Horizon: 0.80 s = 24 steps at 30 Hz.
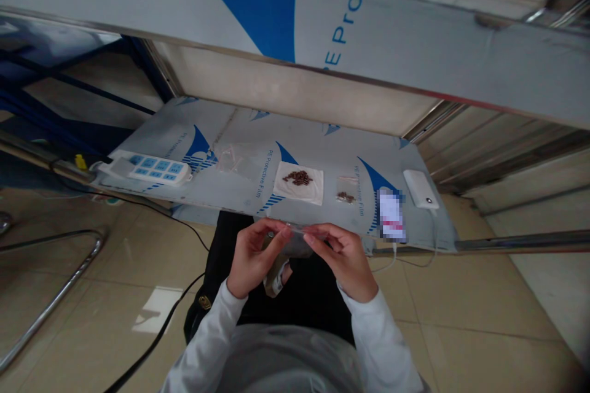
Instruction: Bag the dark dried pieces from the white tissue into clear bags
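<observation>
Between my two hands, just off the shelf's front edge, is a small clear plastic bag (298, 247). My left hand (258, 250) pinches its upper left corner between thumb and fingertips. The upper right corner is pinched by my right hand (342, 256) in the same way. I cannot make out anything inside the bag. Beyond my hands, a pile of small brown metal pieces (298, 178) rests on a white cloth or paper square (312, 194). To its right lies another clear bag (346, 189) with several of these pieces at its bottom.
Several clear bags (233, 158) lie left of the white square, beside a white power strip (157, 169). At the right are a phone (391, 216) and a white power bank (420, 189) with cables. An upper shelf (161, 6) overhangs the back. A metal chair leg (69, 301) stands at left.
</observation>
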Each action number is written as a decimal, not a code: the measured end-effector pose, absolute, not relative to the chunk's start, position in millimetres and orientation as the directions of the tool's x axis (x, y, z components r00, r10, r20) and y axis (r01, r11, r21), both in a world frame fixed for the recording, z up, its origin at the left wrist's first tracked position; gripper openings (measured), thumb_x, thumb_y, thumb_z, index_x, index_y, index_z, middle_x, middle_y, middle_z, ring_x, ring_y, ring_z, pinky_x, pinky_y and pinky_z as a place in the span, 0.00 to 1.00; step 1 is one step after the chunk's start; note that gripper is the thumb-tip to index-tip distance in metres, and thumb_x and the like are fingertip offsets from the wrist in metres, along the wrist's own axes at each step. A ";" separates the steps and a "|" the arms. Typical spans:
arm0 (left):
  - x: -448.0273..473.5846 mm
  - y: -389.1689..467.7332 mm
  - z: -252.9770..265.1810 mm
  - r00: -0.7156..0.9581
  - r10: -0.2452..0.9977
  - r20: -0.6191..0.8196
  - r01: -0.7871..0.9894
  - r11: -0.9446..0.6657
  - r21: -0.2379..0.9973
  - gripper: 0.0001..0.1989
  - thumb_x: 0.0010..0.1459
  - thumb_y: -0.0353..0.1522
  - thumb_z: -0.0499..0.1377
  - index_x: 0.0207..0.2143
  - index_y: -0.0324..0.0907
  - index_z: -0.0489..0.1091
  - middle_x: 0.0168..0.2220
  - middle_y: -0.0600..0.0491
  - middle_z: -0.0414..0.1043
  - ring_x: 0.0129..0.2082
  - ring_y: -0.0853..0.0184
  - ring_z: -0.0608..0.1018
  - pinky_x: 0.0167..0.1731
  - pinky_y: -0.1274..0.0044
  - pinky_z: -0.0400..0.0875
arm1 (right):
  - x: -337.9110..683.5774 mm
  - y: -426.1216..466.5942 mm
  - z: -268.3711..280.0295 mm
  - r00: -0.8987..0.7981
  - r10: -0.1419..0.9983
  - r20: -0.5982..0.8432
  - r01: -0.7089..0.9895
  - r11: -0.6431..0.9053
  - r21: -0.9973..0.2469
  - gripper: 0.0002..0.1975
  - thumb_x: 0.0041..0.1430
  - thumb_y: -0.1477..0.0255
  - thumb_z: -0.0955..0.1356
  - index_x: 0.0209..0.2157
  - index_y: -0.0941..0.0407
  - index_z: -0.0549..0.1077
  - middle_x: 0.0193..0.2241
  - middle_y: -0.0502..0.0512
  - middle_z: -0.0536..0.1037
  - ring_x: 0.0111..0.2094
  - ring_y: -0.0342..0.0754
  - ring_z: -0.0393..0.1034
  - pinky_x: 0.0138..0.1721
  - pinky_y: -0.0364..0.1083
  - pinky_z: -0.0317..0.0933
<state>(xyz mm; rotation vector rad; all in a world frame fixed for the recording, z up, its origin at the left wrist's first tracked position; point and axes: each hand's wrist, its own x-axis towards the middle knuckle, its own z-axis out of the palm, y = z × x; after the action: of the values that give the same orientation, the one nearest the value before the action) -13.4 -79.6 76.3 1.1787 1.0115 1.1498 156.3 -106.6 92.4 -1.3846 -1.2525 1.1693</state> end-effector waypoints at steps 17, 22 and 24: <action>-11.8 -80.8 76.6 0.188 0.981 -0.050 -0.055 0.061 0.997 0.11 0.52 0.39 0.63 0.29 0.39 0.73 0.28 0.50 0.75 0.26 0.66 0.77 0.21 0.79 0.72 | 158.6 -107.7 87.9 0.028 0.997 -0.073 0.152 -0.076 -0.985 0.10 0.53 0.65 0.71 0.33 0.57 0.78 0.33 0.55 0.80 0.35 0.48 0.74 0.40 0.47 0.67; -9.8 -80.2 75.1 0.158 0.985 -0.064 -0.066 0.075 0.995 0.12 0.51 0.40 0.63 0.28 0.38 0.73 0.27 0.50 0.74 0.25 0.67 0.76 0.19 0.80 0.72 | 159.9 -111.8 82.6 0.096 0.987 -0.131 0.068 -0.138 -0.988 0.11 0.52 0.64 0.72 0.31 0.58 0.76 0.30 0.55 0.80 0.34 0.48 0.74 0.38 0.45 0.68; -9.0 -79.3 76.1 0.183 0.980 -0.073 -0.072 0.088 0.994 0.13 0.51 0.40 0.63 0.30 0.38 0.73 0.27 0.49 0.75 0.25 0.67 0.76 0.19 0.80 0.71 | 161.2 -112.9 81.7 0.105 0.986 -0.129 0.081 -0.138 -0.987 0.11 0.52 0.64 0.72 0.30 0.58 0.76 0.29 0.55 0.80 0.33 0.47 0.73 0.37 0.44 0.68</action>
<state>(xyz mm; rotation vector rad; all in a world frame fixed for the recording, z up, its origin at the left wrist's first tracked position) -9.0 -79.3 76.1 1.1721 1.0559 1.0551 161.2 -112.9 81.7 -1.4189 -1.1324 1.1883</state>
